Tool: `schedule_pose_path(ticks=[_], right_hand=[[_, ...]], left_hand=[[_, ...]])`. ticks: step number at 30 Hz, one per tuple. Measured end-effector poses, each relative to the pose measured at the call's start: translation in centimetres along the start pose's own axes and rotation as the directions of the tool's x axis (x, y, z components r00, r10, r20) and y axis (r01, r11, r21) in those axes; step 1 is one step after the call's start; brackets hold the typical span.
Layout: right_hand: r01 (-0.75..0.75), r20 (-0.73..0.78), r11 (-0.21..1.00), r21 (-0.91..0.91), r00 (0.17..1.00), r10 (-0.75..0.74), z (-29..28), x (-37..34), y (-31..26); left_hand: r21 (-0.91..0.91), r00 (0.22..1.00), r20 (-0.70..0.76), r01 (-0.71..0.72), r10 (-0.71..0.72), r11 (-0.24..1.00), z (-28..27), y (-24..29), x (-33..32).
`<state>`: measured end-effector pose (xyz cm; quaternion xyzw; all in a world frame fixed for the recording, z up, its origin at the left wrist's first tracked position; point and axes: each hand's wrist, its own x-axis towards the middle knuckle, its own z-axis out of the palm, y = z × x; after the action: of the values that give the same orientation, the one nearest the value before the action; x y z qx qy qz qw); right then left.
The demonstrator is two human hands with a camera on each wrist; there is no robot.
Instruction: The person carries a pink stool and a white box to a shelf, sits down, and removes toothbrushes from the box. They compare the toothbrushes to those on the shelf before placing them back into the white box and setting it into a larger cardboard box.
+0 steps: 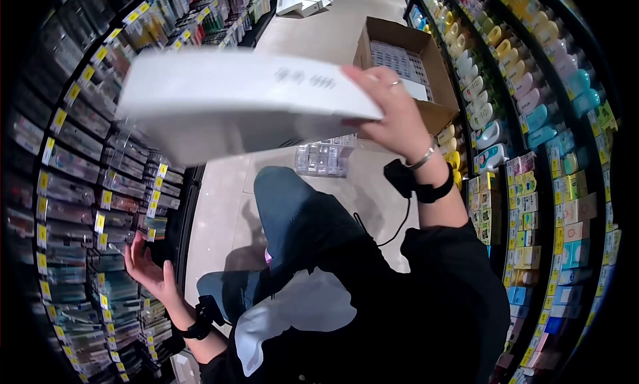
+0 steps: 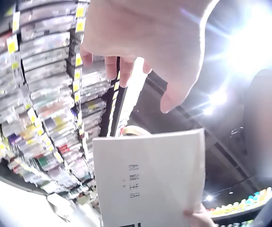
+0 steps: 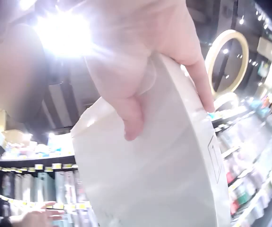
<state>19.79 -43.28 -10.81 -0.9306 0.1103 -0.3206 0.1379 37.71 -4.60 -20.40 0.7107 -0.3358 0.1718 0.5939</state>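
You're holding the white box (image 1: 253, 98) up in the air, right hand (image 1: 393, 108) pinching it at one end, thumb on one broad face, fingers round the other side. Lift counts as done: box is clearing the floor (image 1: 226, 184) and is resting on nothing but that grip. Setting it down is what's left, as far as one can judge. Head view is blurring the box, so you can't tell if it's full or empty.

Left hand (image 1: 153, 271) is holding nothing: fingers loosely bent and spread, thumb apart, hanging just beside the hanging packets (image 1: 70, 211) on your left. Whether a fingertip is touching one, can't tell. No pack is sitting in that hand, so no sign of any transfer from box to rack being finished.

Around you, handling looks partway, nowhere near cleared up. The cardboard box (image 1: 398, 30) is standing with its top open and clear cases are showing inside; more clear packs (image 1: 324, 158) are lying on the floor in front of your knees. Farther up the aisle, other white boxes (image 1: 303, 3) are lying by the left-hand display. These are probably waiting to be dealt with.
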Motion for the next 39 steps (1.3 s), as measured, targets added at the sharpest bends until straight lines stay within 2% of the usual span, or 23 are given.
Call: schedule_pose_path(ticks=[2, 4, 6, 8, 10, 12, 15, 18, 20, 22, 25, 26, 27, 28, 29, 30, 31, 32, 34, 36, 37, 38, 39], right_hand=[[-0.165, -0.099, 0.985, 0.055, 0.981, 0.169, 0.6, -0.5, 5.9], [-0.448, -0.121, 0.879, 0.161, 0.875, 0.468, 4.4, -2.0, 12.6], [-0.559, -0.111, 0.731, 0.391, 0.76, 0.641, 10.1, -4.4, 18.1], [-0.593, 0.138, 0.318, 0.74, 0.596, 0.791, 16.9, -6.9, 22.4], [-0.695, 0.496, -0.194, 0.693, 0.264, 0.827, 20.6, -7.4, 23.4], [-0.691, 0.64, -0.388, 0.61, 0.141, 0.755, 26.0, -8.9, 26.8], [-0.703, 0.666, -0.444, 0.556, 0.057, 0.743, 31.4, -10.2, 30.4], [-0.725, 0.686, -0.434, 0.534, 0.073, 0.724, 32.7, -10.6, 31.7], [-0.731, 0.671, -0.446, 0.517, 0.023, 0.741, 33.4, -11.2, 32.6], [-0.69, 0.665, -0.491, 0.532, -0.019, 0.747, 34.0, -11.9, 33.2], [-0.58, 0.608, -0.514, 0.632, -0.04, 0.793, 35.1, -13.5, 34.2], [-0.537, 0.59, -0.516, 0.667, -0.041, 0.806, 35.6, -14.0, 34.7], [-0.581, 0.547, -0.488, 0.652, -0.085, 0.833, 36.2, -14.4, 35.4], [-0.591, 0.515, -0.489, 0.642, -0.141, 0.845, 33.8, -12.9, 34.0], [-0.601, 0.526, -0.459, 0.654, -0.074, 0.847, 34.6, -13.9, 35.1], [-0.617, 0.48, -0.406, 0.674, -0.051, 0.876, 35.7, -14.9, 36.1], [-0.615, 0.454, -0.395, 0.682, -0.067, 0.889, 35.1, -14.7, 35.9], [-0.61, 0.468, -0.385, 0.693, -0.026, 0.883, 34.9, -15.0, 36.1], [-0.596, 0.428, -0.357, 0.719, -0.026, 0.904, 35.0, -15.3, 35.9], [-0.51, 0.417, -0.35, 0.785, 0.018, 0.909, 35.6, -16.1, 36.1], [-0.512, 0.421, -0.35, 0.784, 0.026, 0.907, 35.7, -16.2, 36.1], [-0.515, 0.433, -0.338, 0.788, 0.073, 0.898, 35.7, -16.5, 36.2], [-0.522, 0.443, -0.345, 0.78, 0.072, 0.894, 35.5, -16.3, 36.2]], left_hand=[[-0.116, 0.989, 0.062, 0.14, -0.134, 0.983, 2.4, -1.9, 1.3], [-0.086, 0.972, 0.091, 0.226, -0.218, 0.97, 4.7, -3.7, 2.0], [-0.132, 0.961, 0.131, 0.26, -0.243, 0.957, 6.4, -5.5, 2.1], [-0.1, 0.909, 0.174, 0.399, -0.378, 0.912, 7.0, -6.1, 2.0], [-0.081, 0.835, 0.235, 0.527, -0.498, 0.846, 8.2, -7.0, 1.6], [-0.054, 0.783, 0.239, 0.602, -0.575, 0.797, 8.3, -7.0, 1.5], [-0.001, 0.75, 0.171, 0.648, -0.639, 0.761, 8.0, -6.7, 1.6], [0.047, 0.715, 0.129, 0.688, -0.687, 0.724, 7.3, -7.5, 0.9], [0.138, 0.682, 0.142, 0.704, -0.717, 0.697, 7.6, -7.9, 0.9], [0.151, 0.654, 0.148, 0.726, -0.741, 0.671, 9.0, -8.1, 1.2], [0.123, 0.642, 0.205, 0.732, -0.739, 0.67, 12.8, -7.0, 2.1], [0.185, 0.626, 0.24, 0.721, -0.742, 0.668, 13.9, -6.7, 2.6], [0.231, 0.608, 0.267, 0.713, -0.748, 0.662, 14.5, -6.9, 2.9], [0.265, 0.602, 0.288, 0.697, -0.745, 0.666, 15.2, -7.2, 3.2], [0.272, 0.62, 0.319, 0.665, -0.717, 0.696, 15.9, -7.4, 3.6], [0.275, 0.629, 0.321, 0.654, -0.708, 0.705, 16.4, -7.8, 3.8], [0.291, 0.648, 0.317, 0.628, -0.692, 0.722, 16.8, -8.2, 3.9], [0.308, 0.664, 0.314, 0.605, -0.679, 0.734, 17.4, -8.5, 4.0], [0.346, 0.692, 0.327, 0.546, -0.643, 0.763, 18.9, -8.0, 4.7], [0.385, 0.702, 0.358, 0.489, -0.616, 0.782, 20.3, -7.0, 5.5], [0.36, 0.71, 0.37, 0.485, -0.599, 0.797, 20.7, -7.0, 5.4], [0.366, 0.717, 0.382, 0.462, -0.583, 0.808, 20.9, -6.7, 5.5], [0.375, 0.721, 0.396, 0.438, -0.568, 0.817, 21.1, -6.2, 5.7]])
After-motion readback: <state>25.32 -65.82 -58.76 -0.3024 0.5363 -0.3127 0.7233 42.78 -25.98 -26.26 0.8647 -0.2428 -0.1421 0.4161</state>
